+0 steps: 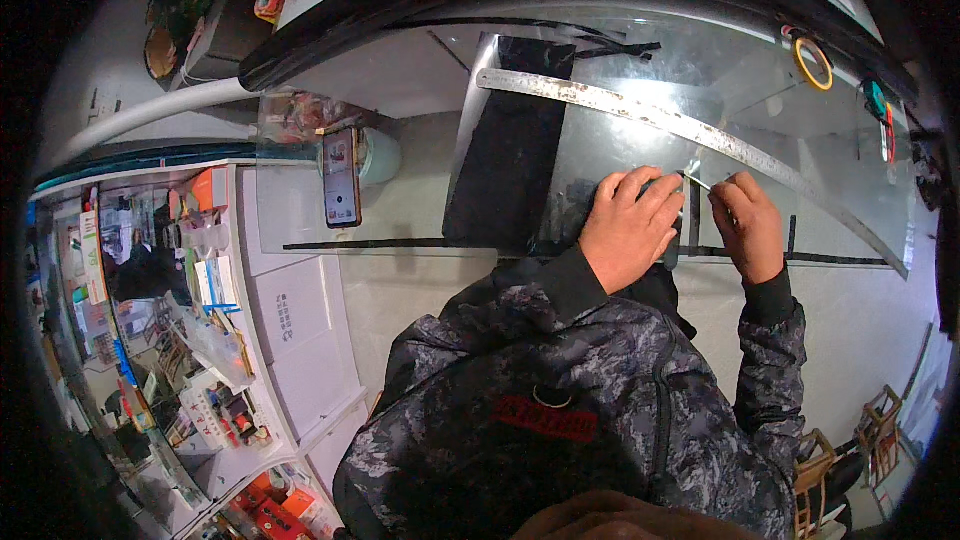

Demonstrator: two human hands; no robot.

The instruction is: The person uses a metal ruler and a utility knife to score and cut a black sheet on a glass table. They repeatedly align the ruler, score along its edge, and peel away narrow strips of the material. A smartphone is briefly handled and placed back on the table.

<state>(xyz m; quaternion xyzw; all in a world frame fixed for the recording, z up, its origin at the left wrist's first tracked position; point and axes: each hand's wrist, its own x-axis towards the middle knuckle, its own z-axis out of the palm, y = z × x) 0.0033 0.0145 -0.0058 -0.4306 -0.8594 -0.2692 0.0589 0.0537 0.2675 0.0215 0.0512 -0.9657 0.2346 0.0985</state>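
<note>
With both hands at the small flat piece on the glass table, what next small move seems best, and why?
Probably draw the thin tool in the right hand a little further along the edge of the small piece. The left hand presses flat on that piece, holding it steady, and the tool's tip meets it just below the long metal ruler.

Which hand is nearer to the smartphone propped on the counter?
Left. The left hand lies flat on the glass sheet, right of the smartphone; the right hand is farther right, beyond it.
</note>
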